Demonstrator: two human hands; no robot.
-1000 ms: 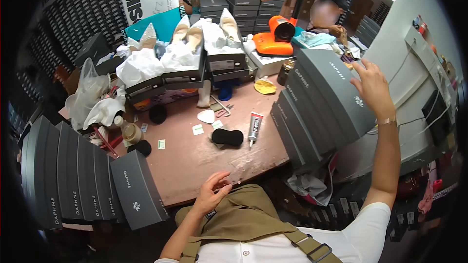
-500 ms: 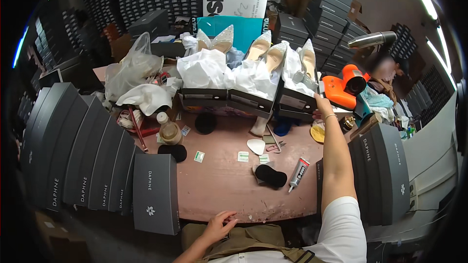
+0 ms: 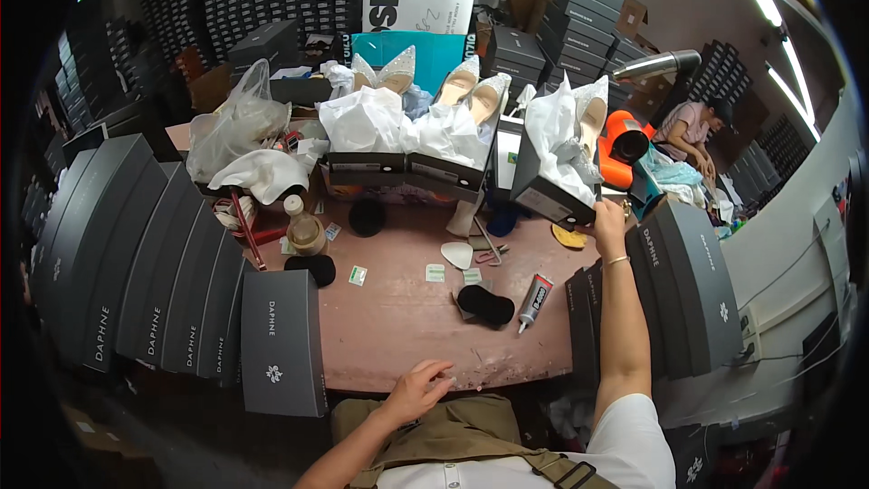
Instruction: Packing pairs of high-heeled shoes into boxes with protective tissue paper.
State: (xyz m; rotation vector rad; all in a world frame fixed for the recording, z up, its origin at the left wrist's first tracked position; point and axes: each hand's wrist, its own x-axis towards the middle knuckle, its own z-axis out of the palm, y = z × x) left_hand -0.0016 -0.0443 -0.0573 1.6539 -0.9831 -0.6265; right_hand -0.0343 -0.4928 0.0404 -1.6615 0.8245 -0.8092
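Note:
My right hand reaches far out and grips the near right corner of an open dark shoebox. That box sits tilted and holds white tissue paper and a sparkly pointed shoe. To its left, two more open boxes carry tissue and sparkly shoes. My left hand rests at the table's front edge, holding nothing, its fingers loosely bent and apart. Nearest things ahead of it are a black oval pad and a grey glue tube.
Closed grey shoeboxes stand in rows at the left, others at the right. A bottle, white oval piece and small packets lie on the pink table. An orange device stands beyond my right hand. Another person works at far right.
The right-hand box has shifted up and away from its neighbour and turned, with my right hand on its corner; a white-lined box shows beside it. My left hand stays near the table edge.

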